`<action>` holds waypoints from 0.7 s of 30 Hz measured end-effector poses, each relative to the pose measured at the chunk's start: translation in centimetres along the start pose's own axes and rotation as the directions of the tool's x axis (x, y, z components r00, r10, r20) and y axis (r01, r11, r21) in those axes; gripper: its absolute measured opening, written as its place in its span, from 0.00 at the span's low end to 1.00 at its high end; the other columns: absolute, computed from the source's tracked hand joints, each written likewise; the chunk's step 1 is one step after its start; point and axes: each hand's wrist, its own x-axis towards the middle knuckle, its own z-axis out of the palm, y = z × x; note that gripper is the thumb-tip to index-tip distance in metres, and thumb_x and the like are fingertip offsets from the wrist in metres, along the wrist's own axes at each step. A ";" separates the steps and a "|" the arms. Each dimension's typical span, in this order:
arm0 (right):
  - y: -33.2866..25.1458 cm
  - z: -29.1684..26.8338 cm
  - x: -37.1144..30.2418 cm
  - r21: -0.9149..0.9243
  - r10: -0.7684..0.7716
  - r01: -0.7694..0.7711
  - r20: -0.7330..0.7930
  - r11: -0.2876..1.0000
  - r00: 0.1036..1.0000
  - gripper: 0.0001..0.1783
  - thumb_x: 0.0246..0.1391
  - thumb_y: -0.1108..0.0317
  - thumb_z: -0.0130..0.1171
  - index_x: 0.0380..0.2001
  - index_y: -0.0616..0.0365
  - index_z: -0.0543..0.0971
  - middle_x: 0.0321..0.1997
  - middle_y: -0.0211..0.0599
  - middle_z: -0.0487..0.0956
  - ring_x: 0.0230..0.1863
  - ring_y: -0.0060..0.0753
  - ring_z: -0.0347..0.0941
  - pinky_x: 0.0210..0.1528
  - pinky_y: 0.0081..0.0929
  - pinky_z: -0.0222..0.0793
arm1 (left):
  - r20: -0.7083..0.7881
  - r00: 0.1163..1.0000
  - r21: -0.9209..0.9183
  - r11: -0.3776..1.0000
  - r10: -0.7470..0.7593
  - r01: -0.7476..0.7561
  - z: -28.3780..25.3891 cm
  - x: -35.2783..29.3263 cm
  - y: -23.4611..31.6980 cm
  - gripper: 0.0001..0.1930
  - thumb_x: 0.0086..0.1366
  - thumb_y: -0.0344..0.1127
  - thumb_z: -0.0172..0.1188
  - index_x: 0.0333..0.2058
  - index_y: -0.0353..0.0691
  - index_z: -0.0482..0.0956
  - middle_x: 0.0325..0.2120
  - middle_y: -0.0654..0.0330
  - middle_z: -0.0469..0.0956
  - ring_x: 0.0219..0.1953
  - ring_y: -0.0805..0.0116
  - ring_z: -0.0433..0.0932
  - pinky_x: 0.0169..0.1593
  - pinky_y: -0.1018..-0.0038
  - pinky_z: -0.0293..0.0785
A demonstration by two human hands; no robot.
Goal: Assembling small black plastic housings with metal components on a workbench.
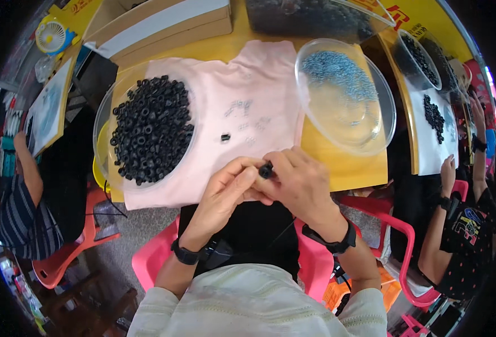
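Note:
My two hands meet just above the near edge of a pink cloth (pixel 214 101). A small black cylindrical part (pixel 265 170) with a hole in its end sits between their fingertips. My right hand (pixel 304 182) pinches it. My left hand (pixel 223 188) is closed, thumb against the fingers beside the part; whatever those fingers hold is hidden. Left of my hands, a clear round tray (pixel 194 90) carries a heap of black ring-shaped parts (pixel 152 132). One black part (pixel 225 137) lies alone on the cloth near several small silvery pieces (pixel 239 108).
A clear round tray (pixel 343 143) with small bluish metal pieces (pixel 340 70) lies at right on the yellow table (pixel 366 168). Behind are a cardboard box (pixel 175 33) and a clear bin (pixel 315 19) of dark parts. People sit at tables left (pixel 26 208) and right (pixel 461 241).

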 end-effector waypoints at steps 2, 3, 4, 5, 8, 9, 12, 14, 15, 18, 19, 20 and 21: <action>-0.3 -0.2 0.0 -0.017 0.004 -0.004 0.006 1.000 1.000 0.15 0.43 0.56 0.67 0.22 0.52 0.73 0.21 0.30 0.71 0.25 0.31 0.72 0.22 0.29 0.68 | -0.042 0.998 0.072 0.996 0.055 -0.051 0.2 -0.3 0.0 0.13 0.73 0.35 0.51 0.49 0.31 0.73 0.35 0.55 0.81 0.37 0.67 0.82 0.44 0.73 0.79; -0.4 -0.4 0.0 -0.020 -0.003 0.004 0.016 1.000 1.000 0.15 0.43 0.57 0.67 0.22 0.52 0.73 0.21 0.30 0.71 0.25 0.31 0.72 0.22 0.29 0.68 | -0.046 0.997 0.075 0.995 0.069 -0.065 0.2 -0.4 -0.1 0.13 0.72 0.35 0.52 0.49 0.32 0.73 0.35 0.56 0.81 0.37 0.68 0.81 0.43 0.74 0.79; -0.6 -0.5 0.0 -0.024 -0.010 0.011 0.025 1.000 1.000 0.15 0.43 0.57 0.67 0.23 0.52 0.72 0.21 0.30 0.71 0.25 0.31 0.72 0.22 0.29 0.68 | -0.050 0.995 0.079 0.994 0.082 -0.078 0.2 -0.5 -0.1 0.12 0.72 0.35 0.53 0.48 0.33 0.74 0.35 0.57 0.81 0.37 0.69 0.81 0.42 0.75 0.78; -0.8 -0.6 -0.1 -0.030 -0.016 0.017 0.033 0.999 0.999 0.15 0.43 0.57 0.67 0.23 0.52 0.72 0.21 0.30 0.71 0.25 0.31 0.72 0.22 0.29 0.68 | -0.050 0.994 0.084 0.992 0.096 -0.092 0.2 -0.6 -0.1 0.12 0.72 0.35 0.54 0.47 0.33 0.75 0.34 0.58 0.80 0.37 0.70 0.81 0.41 0.76 0.77; -1.3 -1.1 -0.3 0.067 0.015 -0.019 0.063 0.998 0.998 0.14 0.42 0.60 0.69 0.27 0.54 0.76 0.23 0.31 0.73 0.27 0.33 0.74 0.24 0.29 0.69 | -0.046 0.992 0.204 0.973 0.119 -0.107 -0.5 -0.9 -0.3 0.12 0.73 0.34 0.50 0.47 0.33 0.74 0.35 0.57 0.81 0.35 0.73 0.81 0.38 0.77 0.75; -1.4 -1.4 -0.3 0.141 0.043 -0.054 0.080 0.988 0.996 0.15 0.42 0.60 0.70 0.30 0.55 0.77 0.24 0.31 0.74 0.27 0.33 0.74 0.24 0.28 0.69 | -0.047 0.995 0.177 0.981 0.091 -0.081 -0.3 -1.1 -0.2 0.12 0.73 0.34 0.50 0.47 0.33 0.75 0.35 0.57 0.81 0.34 0.74 0.80 0.37 0.78 0.74; -1.6 -3.1 -0.1 0.369 0.125 -0.188 0.187 0.910 0.974 0.19 0.45 0.59 0.71 0.37 0.57 0.79 0.27 0.33 0.77 0.26 0.31 0.74 0.26 0.26 0.70 | -0.050 0.997 0.116 0.992 0.051 -0.045 0.2 -1.8 0.1 0.12 0.72 0.36 0.51 0.46 0.33 0.75 0.36 0.57 0.81 0.33 0.76 0.78 0.36 0.80 0.72; -1.6 -5.0 0.3 0.502 0.165 -0.317 0.323 0.805 0.932 0.21 0.47 0.59 0.71 0.41 0.59 0.80 0.29 0.34 0.78 0.25 0.29 0.73 0.27 0.25 0.69 | -0.045 0.995 0.103 0.991 0.087 -0.082 -0.2 -1.7 -0.2 0.13 0.72 0.37 0.52 0.46 0.33 0.75 0.37 0.56 0.81 0.32 0.76 0.78 0.36 0.80 0.72; -1.5 -5.7 0.3 0.505 0.195 -0.354 0.341 0.787 0.920 0.18 0.50 0.60 0.68 0.41 0.59 0.79 0.28 0.35 0.78 0.24 0.28 0.72 0.27 0.24 0.68 | -0.025 0.994 0.128 0.986 0.111 -0.107 -0.2 -1.8 0.1 0.13 0.72 0.37 0.52 0.47 0.33 0.75 0.38 0.56 0.81 0.33 0.75 0.78 0.36 0.80 0.73; -1.1 -7.0 -0.1 0.508 0.290 -0.469 0.394 0.722 0.872 0.12 0.60 0.64 0.60 0.39 0.62 0.79 0.26 0.35 0.75 0.23 0.25 0.67 0.27 0.23 0.65 | -0.015 0.993 0.147 0.983 0.117 -0.113 -0.3 -2.2 0.3 0.13 0.72 0.37 0.52 0.46 0.33 0.75 0.38 0.55 0.81 0.33 0.74 0.78 0.36 0.80 0.73; -1.0 -6.5 -0.2 0.554 0.246 -0.391 0.320 0.735 0.915 0.10 0.63 0.66 0.55 0.38 0.63 0.78 0.24 0.36 0.74 0.24 0.26 0.67 0.27 0.23 0.64 | -0.016 0.992 0.151 0.981 0.122 -0.118 -0.2 -2.4 0.3 0.12 0.72 0.37 0.53 0.46 0.33 0.75 0.38 0.55 0.81 0.33 0.73 0.79 0.36 0.80 0.73; -1.0 -6.2 -0.3 0.557 0.234 -0.377 0.313 0.740 0.921 0.10 0.64 0.66 0.55 0.37 0.63 0.77 0.24 0.36 0.74 0.24 0.26 0.67 0.28 0.23 0.64 | -0.016 0.992 0.156 0.980 0.127 -0.123 0.0 -2.5 0.4 0.12 0.72 0.36 0.53 0.46 0.33 0.75 0.38 0.55 0.81 0.33 0.73 0.79 0.36 0.80 0.74; -1.1 -6.0 -0.4 0.559 0.221 -0.363 0.306 0.746 0.926 0.10 0.64 0.66 0.55 0.37 0.63 0.77 0.24 0.36 0.74 0.24 0.26 0.68 0.28 0.23 0.65 | -0.016 0.991 0.162 0.979 0.131 -0.127 0.1 -2.7 0.5 0.11 0.72 0.35 0.53 0.45 0.33 0.75 0.37 0.54 0.81 0.33 0.73 0.79 0.36 0.80 0.74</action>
